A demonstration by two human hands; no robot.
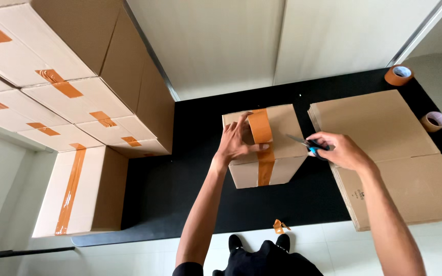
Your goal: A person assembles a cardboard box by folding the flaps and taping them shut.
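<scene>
Two hands on the small brown cardboard box [269, 145], mid black table [180, 204]. Left hand [236, 140], grip spread, presses the orange tape strip [262, 138] flat on the box top. Right hand [341, 151] pinches blue-handled scissors [303, 143], blades at the box's right edge. Flattened cardboard stack [384, 153] along the right edge; two tape rolls [399, 75] near the far right corner.

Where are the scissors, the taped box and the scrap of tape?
scissors [303, 142], head view, on the blades.
taped box [285, 128], head view, on its top.
scrap of tape [280, 226], head view, on its middle.
</scene>
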